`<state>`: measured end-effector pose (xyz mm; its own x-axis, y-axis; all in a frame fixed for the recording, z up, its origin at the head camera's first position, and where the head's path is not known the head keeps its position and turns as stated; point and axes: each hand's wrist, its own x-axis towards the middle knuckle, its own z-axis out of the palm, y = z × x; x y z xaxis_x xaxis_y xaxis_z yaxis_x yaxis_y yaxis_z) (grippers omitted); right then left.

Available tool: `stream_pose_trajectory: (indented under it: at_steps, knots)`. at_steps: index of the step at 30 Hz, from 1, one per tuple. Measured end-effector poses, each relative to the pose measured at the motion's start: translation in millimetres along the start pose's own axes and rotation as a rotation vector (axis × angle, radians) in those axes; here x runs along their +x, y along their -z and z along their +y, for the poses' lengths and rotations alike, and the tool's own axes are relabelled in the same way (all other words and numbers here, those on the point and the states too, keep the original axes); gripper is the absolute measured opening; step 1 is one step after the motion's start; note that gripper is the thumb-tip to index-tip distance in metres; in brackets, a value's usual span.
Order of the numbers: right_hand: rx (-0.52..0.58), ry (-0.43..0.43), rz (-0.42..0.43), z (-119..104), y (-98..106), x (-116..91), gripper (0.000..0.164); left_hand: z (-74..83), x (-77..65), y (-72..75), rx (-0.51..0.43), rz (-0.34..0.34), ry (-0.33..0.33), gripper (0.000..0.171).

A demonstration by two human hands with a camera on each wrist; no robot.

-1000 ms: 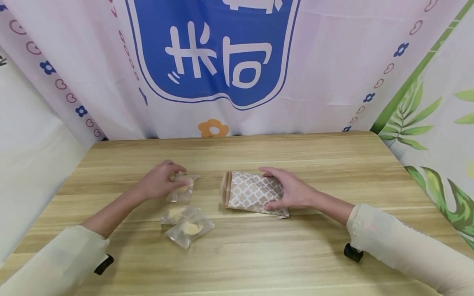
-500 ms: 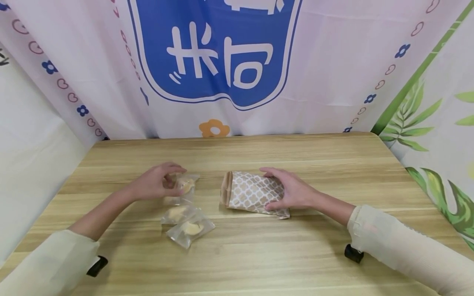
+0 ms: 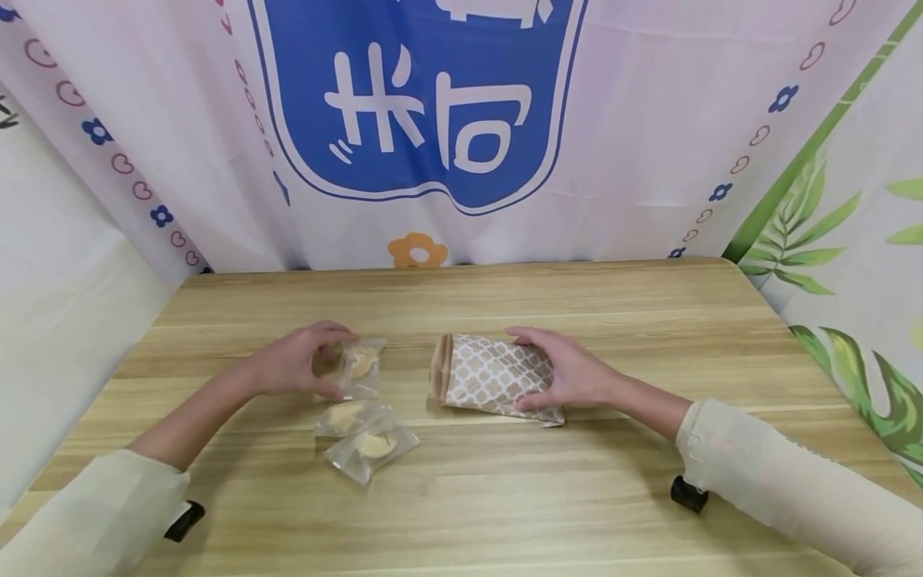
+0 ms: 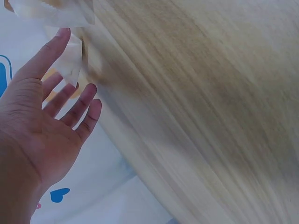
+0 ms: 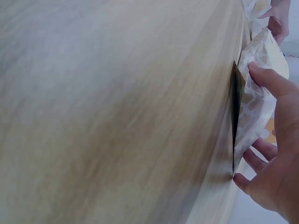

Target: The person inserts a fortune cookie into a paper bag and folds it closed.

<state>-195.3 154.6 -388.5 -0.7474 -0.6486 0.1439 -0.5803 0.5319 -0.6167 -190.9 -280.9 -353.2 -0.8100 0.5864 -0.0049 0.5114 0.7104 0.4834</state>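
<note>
Bench (image 3: 548, 489): two overlapping packets (image 3: 372, 446) lay nearer you than the far packet (image 3: 365, 365); to their right, your right hand (image 3: 573, 374) gripped the patterned bag (image 3: 486, 374). Your left hand (image 3: 292, 365), fingers apart, had drawn leftward from over the far packet.

Wood-grain table (image 3: 577, 497): patterned paper bag (image 3: 490, 373) lies near the middle. On the person's left of it, front packet (image 3: 374, 445) overlaps second packet (image 3: 340, 418); third packet (image 3: 364, 365) lies just beyond.
</note>
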Motion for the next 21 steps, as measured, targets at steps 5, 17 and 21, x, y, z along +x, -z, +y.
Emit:
stream_pose_trajectory:
  at_steps: [5,17,21]
  knots:
    - [0.000,0.001,-0.003,0.0,-0.3,0.1,0.106,-2.7,1.0,-3.1,0.033,-0.009,-0.005,0.088]
    - [0.001,0.000,-0.005,-1.2,0.1,-0.5,0.105,-2.6,4.9,-7.1,0.085,-0.011,0.000,0.085]
    - [0.000,0.001,-0.006,-0.6,0.0,-0.3,0.105,-2.3,6.0,-7.7,0.071,-0.001,0.010,0.083]
